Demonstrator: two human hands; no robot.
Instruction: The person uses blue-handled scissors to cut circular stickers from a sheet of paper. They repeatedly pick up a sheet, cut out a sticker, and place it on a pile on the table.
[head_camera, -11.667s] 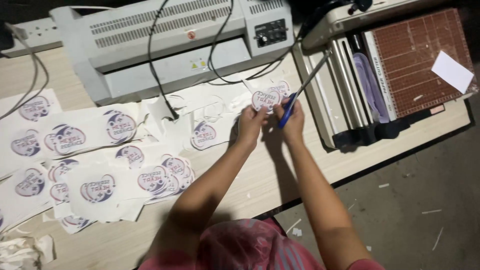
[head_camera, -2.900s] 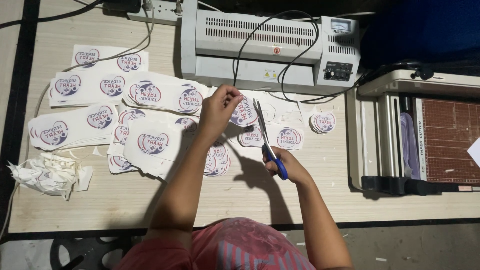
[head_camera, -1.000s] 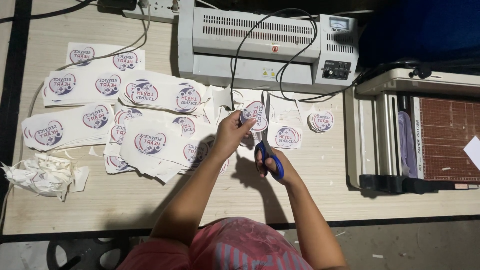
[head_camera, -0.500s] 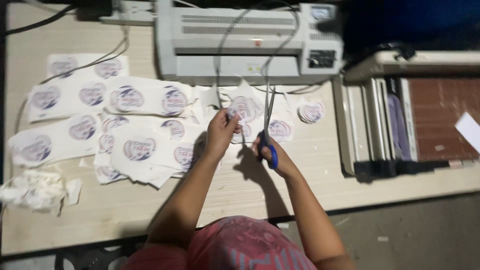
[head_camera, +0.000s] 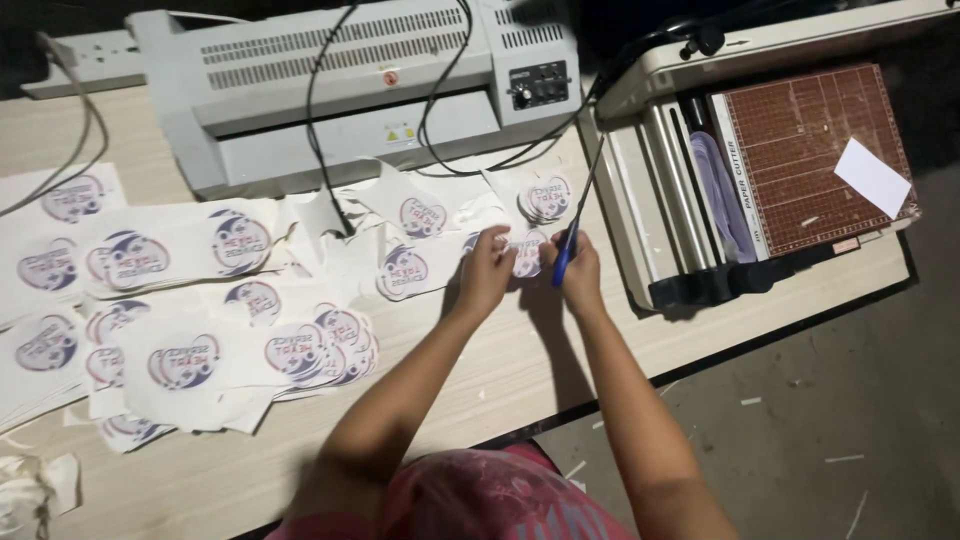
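A wooden table (head_camera: 500, 380) carries one grey laminator (head_camera: 340, 90) at the far side and one paper cutter (head_camera: 780, 150) to the right. Near the middle, the left hand (head_camera: 487, 270) pinches a round printed sticker (head_camera: 525, 255); the right hand (head_camera: 578, 272) is closed around one pair of blue-handled scissors (head_camera: 572, 235). The blades sit close to the fingers, so a slip could nick them or the print.

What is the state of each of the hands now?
Left hand: closed, holding a round printed sticker.
Right hand: closed on blue-handled scissors.
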